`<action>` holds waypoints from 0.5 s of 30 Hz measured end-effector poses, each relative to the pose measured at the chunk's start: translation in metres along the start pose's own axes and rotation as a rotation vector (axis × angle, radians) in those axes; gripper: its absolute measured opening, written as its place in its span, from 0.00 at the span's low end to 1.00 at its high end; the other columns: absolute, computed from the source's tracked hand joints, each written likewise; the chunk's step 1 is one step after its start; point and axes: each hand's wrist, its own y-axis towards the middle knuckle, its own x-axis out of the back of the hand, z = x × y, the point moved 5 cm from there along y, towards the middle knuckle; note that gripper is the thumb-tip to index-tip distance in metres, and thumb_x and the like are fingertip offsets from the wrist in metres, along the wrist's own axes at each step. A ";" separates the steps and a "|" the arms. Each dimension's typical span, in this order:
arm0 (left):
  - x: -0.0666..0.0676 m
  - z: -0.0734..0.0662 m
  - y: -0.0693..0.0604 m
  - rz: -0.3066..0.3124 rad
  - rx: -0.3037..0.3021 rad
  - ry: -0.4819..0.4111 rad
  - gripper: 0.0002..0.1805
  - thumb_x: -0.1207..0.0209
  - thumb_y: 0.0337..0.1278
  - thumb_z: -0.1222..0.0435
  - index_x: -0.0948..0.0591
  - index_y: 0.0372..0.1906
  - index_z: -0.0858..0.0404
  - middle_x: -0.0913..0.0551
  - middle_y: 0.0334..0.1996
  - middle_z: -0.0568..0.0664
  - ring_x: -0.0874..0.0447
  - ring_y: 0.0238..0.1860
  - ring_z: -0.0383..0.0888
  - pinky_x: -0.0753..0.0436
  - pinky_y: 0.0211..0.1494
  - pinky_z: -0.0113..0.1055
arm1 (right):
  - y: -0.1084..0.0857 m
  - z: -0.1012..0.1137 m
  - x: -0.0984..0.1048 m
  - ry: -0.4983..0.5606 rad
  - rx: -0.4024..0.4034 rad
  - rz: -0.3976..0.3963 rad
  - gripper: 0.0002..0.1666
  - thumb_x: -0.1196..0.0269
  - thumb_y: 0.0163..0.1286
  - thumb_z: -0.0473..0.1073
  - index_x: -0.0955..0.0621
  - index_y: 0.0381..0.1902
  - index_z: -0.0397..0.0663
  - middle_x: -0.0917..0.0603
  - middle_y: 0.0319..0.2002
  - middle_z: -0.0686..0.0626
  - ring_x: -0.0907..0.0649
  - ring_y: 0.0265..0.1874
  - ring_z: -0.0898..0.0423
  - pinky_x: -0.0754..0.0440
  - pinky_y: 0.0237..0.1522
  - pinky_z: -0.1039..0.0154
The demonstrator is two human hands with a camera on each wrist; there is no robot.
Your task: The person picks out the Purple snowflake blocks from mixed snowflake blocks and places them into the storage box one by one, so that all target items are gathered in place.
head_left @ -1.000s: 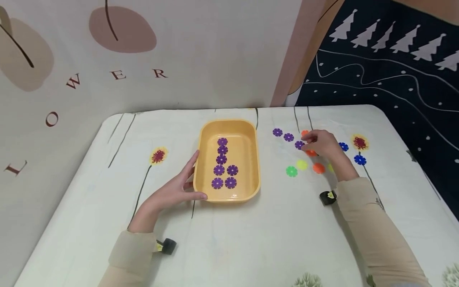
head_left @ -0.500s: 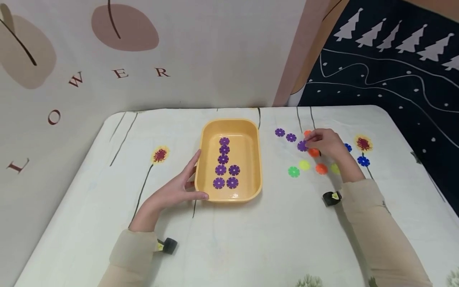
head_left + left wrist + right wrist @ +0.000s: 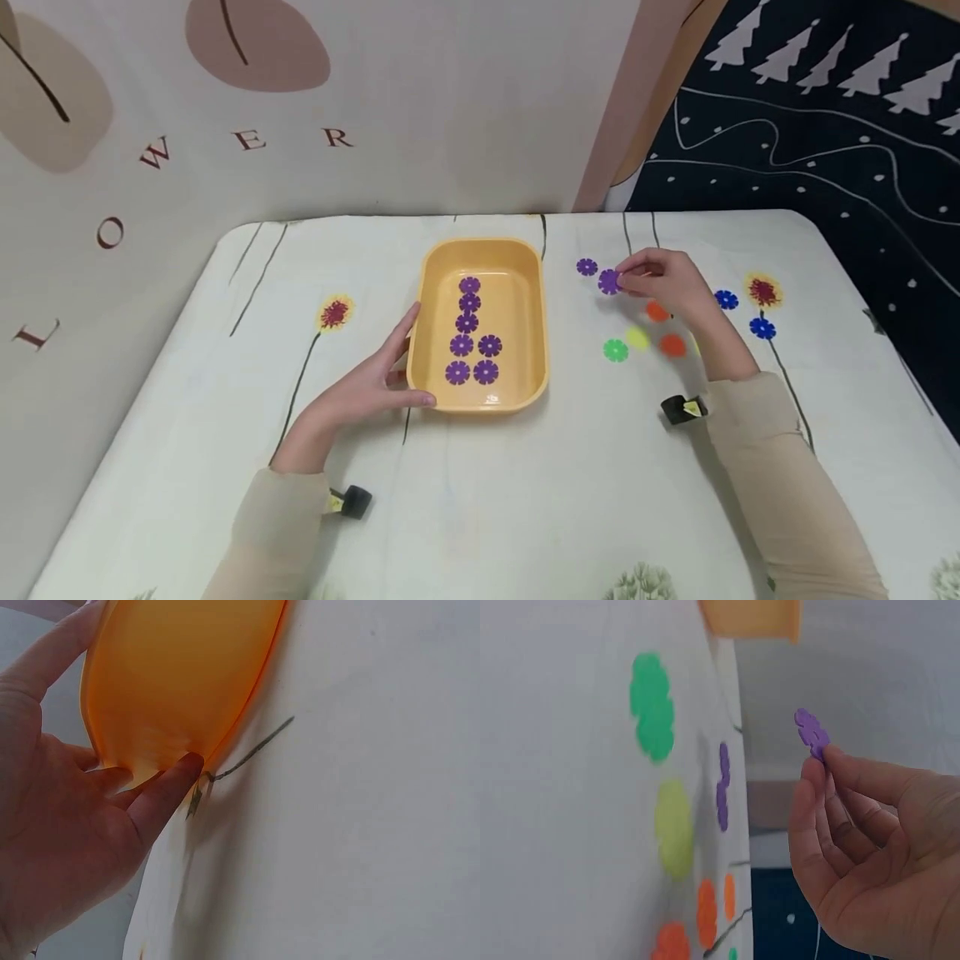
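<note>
The right hand [image 3: 666,282] pinches a purple snowflake-shaped plastic disc [image 3: 609,282] between thumb and index finger. In the right wrist view the held purple disc [image 3: 811,733] is tilted and off the table. Two purple discs [image 3: 723,766] lie on the cloth there; in the head view one purple disc [image 3: 587,267] shows plainly. The left hand [image 3: 358,390] grips the left side and near-left corner of a yellow tray [image 3: 525,392], thumb on the near end. Inside the tray, several purple discs [image 3: 461,344] lie in two columns, the left one longer.
Below and right of the right hand lie a green disc [image 3: 616,350], a yellow disc [image 3: 638,337], orange discs [image 3: 672,345] and blue discs [image 3: 762,327]. A white flowered cloth [image 3: 510,500] covers the table. Hanging fabric [image 3: 450,108] stands along the back edge.
The right hand has picked a purple disc up off the cloth and moved it slightly left and up. The left hand keeps its hold on the tray.
</note>
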 end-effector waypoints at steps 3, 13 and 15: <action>0.000 0.001 0.002 0.011 -0.002 -0.007 0.66 0.27 0.53 0.59 0.68 0.79 0.34 0.59 0.82 0.54 0.32 0.71 0.66 0.28 0.72 0.55 | -0.003 0.011 -0.006 0.035 0.013 0.010 0.18 0.37 0.72 0.44 0.20 0.55 0.41 0.17 0.47 0.45 0.18 0.37 0.64 0.19 0.40 0.80; 0.004 0.002 0.002 0.002 0.011 -0.014 0.67 0.28 0.53 0.63 0.68 0.78 0.33 0.63 0.82 0.49 0.44 0.78 0.61 0.33 0.74 0.55 | -0.003 0.063 -0.044 0.155 0.115 0.070 0.14 0.38 0.72 0.42 0.19 0.53 0.44 0.16 0.47 0.44 0.16 0.41 0.57 0.14 0.44 0.74; 0.002 0.003 0.003 0.011 0.010 -0.025 0.67 0.28 0.53 0.63 0.69 0.78 0.33 0.64 0.82 0.48 0.45 0.78 0.61 0.33 0.75 0.55 | -0.005 0.071 -0.052 0.173 0.138 0.093 0.13 0.37 0.72 0.40 0.18 0.52 0.43 0.16 0.45 0.45 0.16 0.40 0.57 0.13 0.43 0.72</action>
